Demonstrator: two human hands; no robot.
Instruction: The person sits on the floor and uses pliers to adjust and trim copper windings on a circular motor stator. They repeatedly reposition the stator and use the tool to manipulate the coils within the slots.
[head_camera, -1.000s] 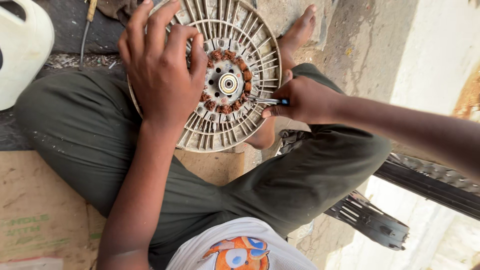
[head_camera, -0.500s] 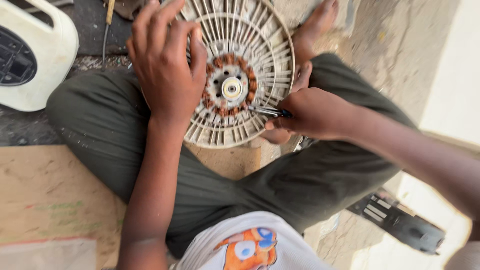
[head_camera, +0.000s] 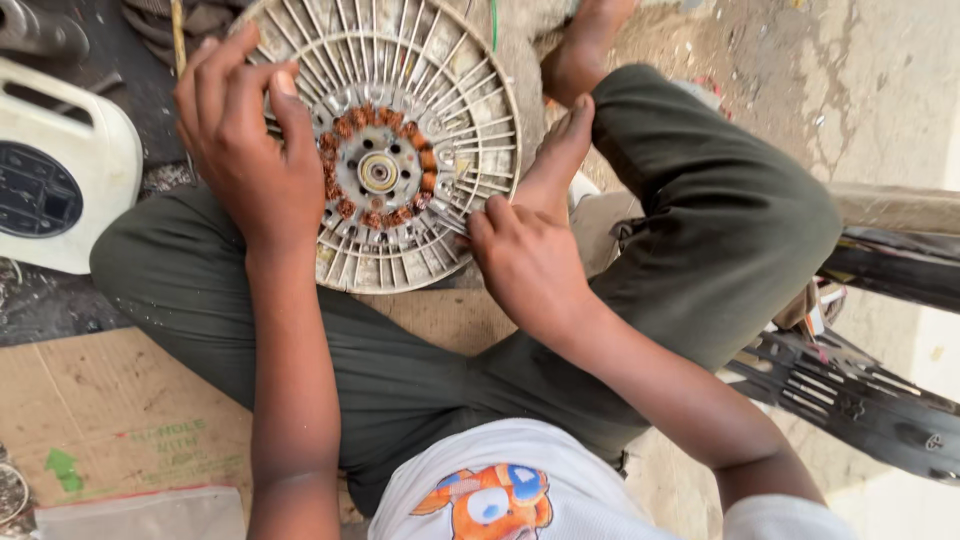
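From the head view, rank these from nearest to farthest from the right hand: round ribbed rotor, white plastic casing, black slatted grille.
From the right hand:
1. Round ribbed rotor, touching its fingertips, resting on the lap.
2. Black slatted grille, on the ground at right.
3. White plastic casing, far left.

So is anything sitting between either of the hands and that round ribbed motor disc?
Nothing visible. The left hand lies flat on the disc, fingers spread over its ribs. The right hand touches its lower right rim. The white casing stands off to the left.
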